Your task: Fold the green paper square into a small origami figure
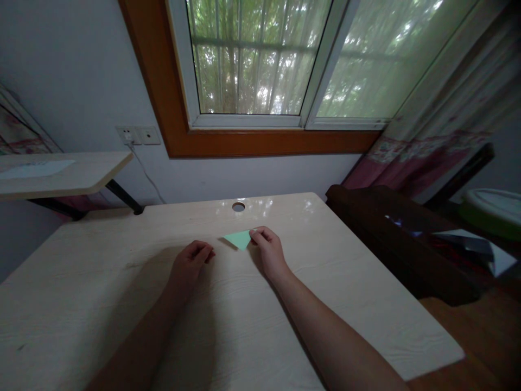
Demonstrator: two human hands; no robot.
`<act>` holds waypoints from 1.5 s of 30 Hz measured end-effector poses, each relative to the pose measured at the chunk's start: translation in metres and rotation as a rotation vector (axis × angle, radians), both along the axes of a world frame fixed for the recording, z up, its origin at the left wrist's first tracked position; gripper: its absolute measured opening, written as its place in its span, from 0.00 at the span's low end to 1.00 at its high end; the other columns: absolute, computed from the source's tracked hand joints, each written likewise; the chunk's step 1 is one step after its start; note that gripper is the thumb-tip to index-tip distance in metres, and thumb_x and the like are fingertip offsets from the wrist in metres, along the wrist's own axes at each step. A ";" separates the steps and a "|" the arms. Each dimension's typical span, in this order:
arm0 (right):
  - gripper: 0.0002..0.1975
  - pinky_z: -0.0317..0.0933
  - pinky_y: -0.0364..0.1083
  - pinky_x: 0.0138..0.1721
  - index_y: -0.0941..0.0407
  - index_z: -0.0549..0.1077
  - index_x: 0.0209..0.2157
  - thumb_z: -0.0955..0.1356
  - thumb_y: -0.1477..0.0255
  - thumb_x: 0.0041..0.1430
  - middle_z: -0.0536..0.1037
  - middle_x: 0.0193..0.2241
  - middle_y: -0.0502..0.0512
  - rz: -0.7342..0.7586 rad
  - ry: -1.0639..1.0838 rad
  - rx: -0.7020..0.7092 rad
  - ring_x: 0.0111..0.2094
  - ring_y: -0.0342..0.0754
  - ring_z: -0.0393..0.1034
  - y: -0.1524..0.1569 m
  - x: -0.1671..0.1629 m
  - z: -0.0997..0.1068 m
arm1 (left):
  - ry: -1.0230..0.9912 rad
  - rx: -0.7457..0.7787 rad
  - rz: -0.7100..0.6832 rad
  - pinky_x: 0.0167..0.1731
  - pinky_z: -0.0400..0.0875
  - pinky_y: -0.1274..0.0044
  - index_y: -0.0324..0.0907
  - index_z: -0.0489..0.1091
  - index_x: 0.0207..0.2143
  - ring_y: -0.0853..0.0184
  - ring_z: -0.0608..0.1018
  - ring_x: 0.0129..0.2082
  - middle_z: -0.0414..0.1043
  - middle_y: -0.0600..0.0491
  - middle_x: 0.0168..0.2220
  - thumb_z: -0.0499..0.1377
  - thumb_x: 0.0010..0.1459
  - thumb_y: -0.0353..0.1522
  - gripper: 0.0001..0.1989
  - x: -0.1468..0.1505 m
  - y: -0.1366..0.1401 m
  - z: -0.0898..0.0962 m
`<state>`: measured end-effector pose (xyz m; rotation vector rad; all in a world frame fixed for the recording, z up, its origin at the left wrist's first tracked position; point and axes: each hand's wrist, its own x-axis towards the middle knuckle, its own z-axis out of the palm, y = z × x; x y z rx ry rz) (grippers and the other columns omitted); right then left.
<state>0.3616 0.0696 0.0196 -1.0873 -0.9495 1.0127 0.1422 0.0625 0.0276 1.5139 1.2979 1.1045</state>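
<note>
A small light-green piece of folded paper [238,239], triangular in outline, is pinched at its right corner by my right hand [266,247]. Its pointed left end reaches toward my left hand and casts a small shadow on the desk. My left hand [194,259] is a short way left of the paper and apart from it, low over the desk top. Its fingers are curled together; whether anything tiny is between them is hidden.
The pale wooden desk [252,320] has a round cable hole [238,207] near its back edge. A raised shelf [97,174] on black legs stands at the left. Behind are a wall socket [138,135] with a cable and a window. Dark wooden furniture [391,244] stands beyond the right edge.
</note>
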 end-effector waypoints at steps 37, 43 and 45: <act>0.17 0.58 0.43 0.29 0.57 0.71 0.26 0.69 0.57 0.56 0.72 0.20 0.49 0.337 -0.042 -0.038 0.23 0.43 0.63 -0.013 -0.014 0.006 | 0.154 0.274 -0.093 0.33 0.69 0.77 0.43 0.74 0.32 0.67 0.75 0.32 0.74 0.53 0.32 0.59 0.59 0.36 0.07 0.004 -0.007 0.003; 0.11 0.53 0.41 0.28 0.55 0.69 0.31 0.71 0.62 0.55 0.67 0.22 0.46 0.193 -0.132 0.047 0.24 0.42 0.59 -0.013 -0.014 0.008 | 0.021 0.056 -0.064 0.35 0.71 0.76 0.43 0.73 0.35 0.66 0.78 0.32 0.76 0.54 0.30 0.60 0.58 0.40 0.11 0.004 -0.005 -0.003; 0.11 0.54 0.42 0.29 0.55 0.72 0.34 0.71 0.63 0.55 0.69 0.25 0.47 0.233 -0.157 0.059 0.26 0.43 0.61 -0.014 -0.015 0.009 | -0.063 0.022 -0.071 0.37 0.72 0.75 0.42 0.73 0.39 0.65 0.79 0.32 0.77 0.53 0.33 0.61 0.57 0.41 0.13 0.005 -0.003 -0.006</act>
